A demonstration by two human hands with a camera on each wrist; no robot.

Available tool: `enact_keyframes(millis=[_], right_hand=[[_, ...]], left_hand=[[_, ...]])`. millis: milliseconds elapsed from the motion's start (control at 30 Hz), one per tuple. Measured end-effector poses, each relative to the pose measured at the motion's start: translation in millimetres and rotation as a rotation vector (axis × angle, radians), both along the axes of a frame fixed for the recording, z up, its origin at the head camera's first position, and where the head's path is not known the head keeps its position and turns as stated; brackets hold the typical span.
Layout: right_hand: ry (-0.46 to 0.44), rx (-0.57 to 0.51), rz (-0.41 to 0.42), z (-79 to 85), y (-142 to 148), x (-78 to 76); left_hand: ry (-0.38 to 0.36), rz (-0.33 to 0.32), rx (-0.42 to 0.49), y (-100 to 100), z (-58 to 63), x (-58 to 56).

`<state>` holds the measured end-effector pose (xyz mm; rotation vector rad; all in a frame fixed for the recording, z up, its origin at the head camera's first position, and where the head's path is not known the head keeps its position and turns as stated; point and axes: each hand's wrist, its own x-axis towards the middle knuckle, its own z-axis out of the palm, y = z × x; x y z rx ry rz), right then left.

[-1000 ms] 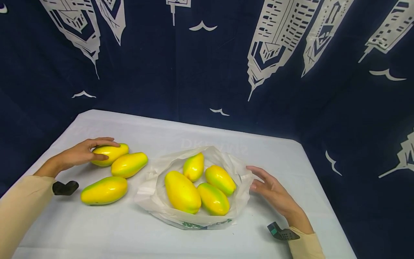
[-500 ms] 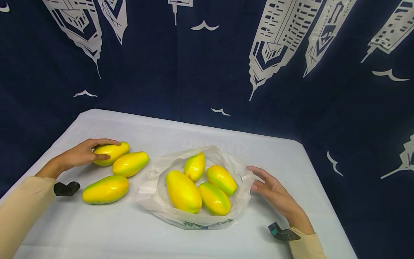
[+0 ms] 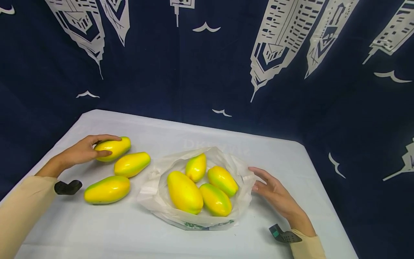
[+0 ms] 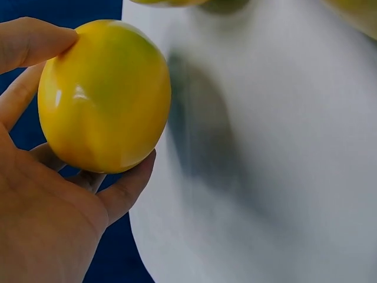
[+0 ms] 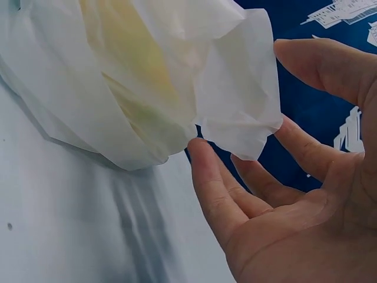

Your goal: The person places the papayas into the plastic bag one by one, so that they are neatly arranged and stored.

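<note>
My left hand (image 3: pixel 84 149) grips a yellow-green mango (image 3: pixel 118 146) at the table's far left, thumb on the near side and fingers over the top. In the left wrist view this mango (image 4: pixel 109 100) is raised, its shadow lying apart on the table. Beside it lie a second mango (image 3: pixel 132 164) and a third mango (image 3: pixel 107 189). A white plastic bag (image 3: pixel 152 198) stands wide open in the middle with several mangoes inside, among them a large mango (image 3: pixel 185 192). My right hand (image 3: pixel 276 194) touches the bag's right rim with spread, relaxed fingers (image 5: pixel 212 177).
The table (image 3: pixel 284 158) has a white cover. Behind it and along the right side hangs a dark blue cloth (image 3: pixel 145 79) printed with white buildings and birds. A dark camera (image 3: pixel 68 187) sits at the left wrist, and another camera (image 3: pixel 284 234) at the right.
The left hand has raised the far mango slightly, opening a gap from the mango beside it. The right hand stays at the bag's rim. The head view has shifted slightly.
</note>
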<state>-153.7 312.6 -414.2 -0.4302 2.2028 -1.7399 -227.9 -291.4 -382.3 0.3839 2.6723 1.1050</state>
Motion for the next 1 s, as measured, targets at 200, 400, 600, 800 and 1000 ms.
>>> enact_keyframes(millis=[200,400,600,800,1000], right_hand=[[-0.01,0.029,-0.039,0.5,-1,1.0],[-0.012,0.045,-0.054,0.4,-1,0.5],[-0.007,0.004,-0.04,-0.3,-3,-1.1],[-0.009,-0.005,-0.035,-1.7,-3,-1.7],[0.001,0.012,-0.043,-1.5,-3,-2.2]], left_hand=[[0.013,0.003,-0.006,5,4.1,0.1],[0.05,-0.01,0.009,14,11.4,-0.3],[0.102,-0.029,0.029,27,22.3,2.2],[0.115,-0.06,0.045,43,32.1,4.4],[0.132,-0.104,0.077,60,40.2,7.2]])
